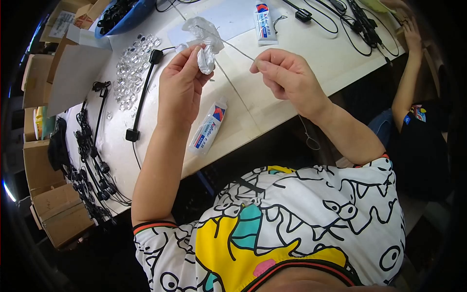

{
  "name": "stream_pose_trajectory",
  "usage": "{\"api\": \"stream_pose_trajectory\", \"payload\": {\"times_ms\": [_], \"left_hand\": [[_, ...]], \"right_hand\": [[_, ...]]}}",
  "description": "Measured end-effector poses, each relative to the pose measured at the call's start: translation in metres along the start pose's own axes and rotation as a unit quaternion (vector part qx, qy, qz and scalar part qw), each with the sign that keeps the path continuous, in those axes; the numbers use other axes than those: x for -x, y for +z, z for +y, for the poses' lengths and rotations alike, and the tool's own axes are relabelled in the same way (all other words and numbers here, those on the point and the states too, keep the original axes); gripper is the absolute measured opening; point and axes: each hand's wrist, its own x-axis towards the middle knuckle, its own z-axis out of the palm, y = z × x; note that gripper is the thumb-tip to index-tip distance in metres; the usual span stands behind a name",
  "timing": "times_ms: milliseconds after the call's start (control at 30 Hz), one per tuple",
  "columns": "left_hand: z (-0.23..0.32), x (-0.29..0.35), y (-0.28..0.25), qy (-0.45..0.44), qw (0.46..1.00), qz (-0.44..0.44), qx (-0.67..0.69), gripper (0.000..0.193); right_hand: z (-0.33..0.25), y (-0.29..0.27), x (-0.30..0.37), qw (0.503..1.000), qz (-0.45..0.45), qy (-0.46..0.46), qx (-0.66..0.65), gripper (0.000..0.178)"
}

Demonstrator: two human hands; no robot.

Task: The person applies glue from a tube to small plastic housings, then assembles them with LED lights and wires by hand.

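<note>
A white short-sleeved shirt (292,204) fills the lower middle of the frame, printed with black-outlined cartoon shapes, jagged teeth and round eyes. Yellow, teal and pink patches (209,243) colour its lower centre. The sleeve hems (154,224) have red-orange and black bands; the dark neckline (311,263) at the bottom carries a red stripe.

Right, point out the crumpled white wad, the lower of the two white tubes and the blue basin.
Crumpled white wad (210,43): head view, on its creased middle.
Lower white tube (209,127): head view, middle of its printed side.
Blue basin (130,23): head view, on its outer wall.
</note>
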Motion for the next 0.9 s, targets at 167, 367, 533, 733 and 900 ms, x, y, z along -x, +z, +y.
{"api": "stream_pose_trajectory", "payload": {"times_ms": [167, 367, 533, 733, 900], "left_hand": [[0.0, 0.009, 0.015, 0.021, 0.998, -0.012, 0.064, 0.018], [-0.001, 0.011, 0.021, 0.08, 0.992, -0.014, 0.092, 0.014], [-0.002, 0.005, 0.018, 0.016, 0.988, -0.021, 0.151, 0.014], [0.001, 0.007, 0.02, 0.066, 0.997, 0.051, -0.002, 0.01], [0.002, 0.005, 0.02, 0.13, 0.99, 0.051, -0.002, 0.013]], "right_hand": [[0.002, 0.005, -0.005, 1.0, 0.008, 0.001, -0.005, 0.017], [0.0, 0.013, -0.008, 0.999, -0.005, 0.012, -0.037, 0.016], [0.0, 0.019, -0.009, 0.999, -0.007, 0.028, -0.046, 0.016], [-0.003, 0.023, -0.009, 0.997, -0.034, 0.042, -0.047, 0.017], [-0.004, 0.027, -0.007, 0.998, -0.045, 0.033, -0.035, 0.017]]}}
